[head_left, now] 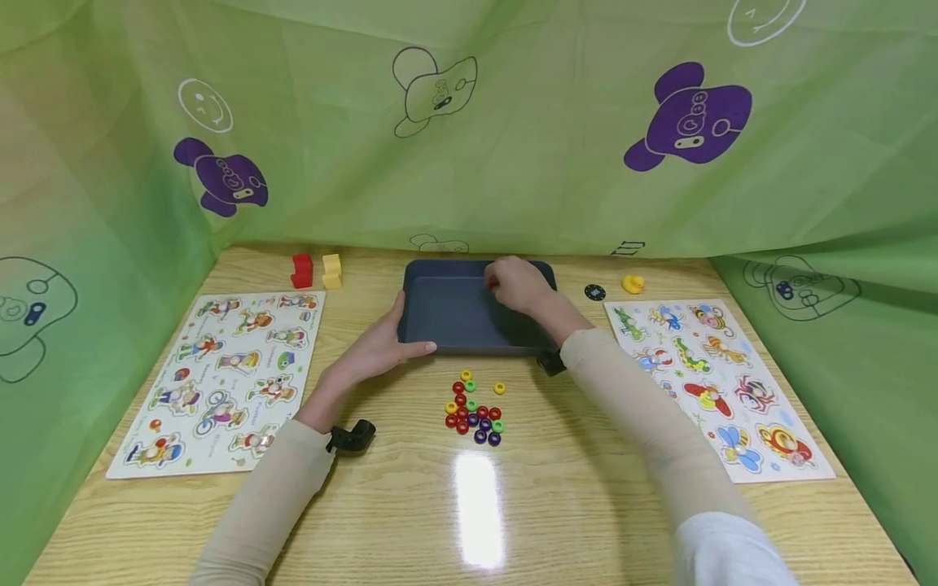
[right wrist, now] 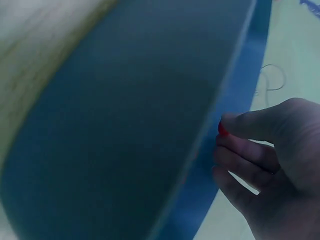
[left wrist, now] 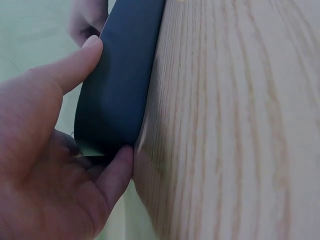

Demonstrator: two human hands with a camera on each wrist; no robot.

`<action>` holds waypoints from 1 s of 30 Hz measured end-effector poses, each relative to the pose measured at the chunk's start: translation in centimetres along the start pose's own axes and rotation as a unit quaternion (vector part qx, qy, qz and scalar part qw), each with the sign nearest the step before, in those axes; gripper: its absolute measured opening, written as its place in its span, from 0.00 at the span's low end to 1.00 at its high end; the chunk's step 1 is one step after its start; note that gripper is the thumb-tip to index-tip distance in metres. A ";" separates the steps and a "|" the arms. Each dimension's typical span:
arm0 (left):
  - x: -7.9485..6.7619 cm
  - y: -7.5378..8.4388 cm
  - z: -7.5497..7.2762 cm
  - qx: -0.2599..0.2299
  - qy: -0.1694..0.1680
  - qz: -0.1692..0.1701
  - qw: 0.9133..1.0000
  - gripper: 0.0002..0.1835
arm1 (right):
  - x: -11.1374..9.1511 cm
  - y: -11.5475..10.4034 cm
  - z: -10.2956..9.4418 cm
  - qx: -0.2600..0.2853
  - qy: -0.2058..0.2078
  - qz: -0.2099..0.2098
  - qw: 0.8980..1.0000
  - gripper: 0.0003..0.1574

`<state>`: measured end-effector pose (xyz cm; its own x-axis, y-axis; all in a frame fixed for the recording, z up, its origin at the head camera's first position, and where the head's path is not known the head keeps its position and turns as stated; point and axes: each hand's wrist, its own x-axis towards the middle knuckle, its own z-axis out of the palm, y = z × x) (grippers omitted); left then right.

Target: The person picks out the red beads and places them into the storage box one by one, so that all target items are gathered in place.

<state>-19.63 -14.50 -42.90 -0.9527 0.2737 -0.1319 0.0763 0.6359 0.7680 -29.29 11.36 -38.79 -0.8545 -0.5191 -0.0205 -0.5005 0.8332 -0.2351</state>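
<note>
A dark blue-grey rectangular tray lies on the wooden table near the curtain. My left hand holds its near left corner, thumb at the front rim and fingers along the left side. Seen from the left wrist, the thumb rests at the rim of the tray and the little finger reaches its bottom corner. My right hand is over the tray's far right part. Its thumb and fingertips pinch a small red ring, mostly hidden by the fingers.
Several red, yellow, green and purple rings lie in front of the tray. Picture boards flank it, sports figures left, insects right. Red and yellow blocks, a black disc and a yellow duck stand near the curtain.
</note>
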 end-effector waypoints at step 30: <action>0.3 0.0 0.0 0.002 -0.011 0.000 1.000 0.61 | -9.4 -4.3 0.4 -0.002 0.048 -0.174 0.984 0.11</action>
<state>-19.90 -14.44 -42.93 -0.9459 0.2899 -0.1455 0.0779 0.6385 0.7657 -19.03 12.55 -37.98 -0.6411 -0.7522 0.1524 -0.7648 0.6097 -0.2082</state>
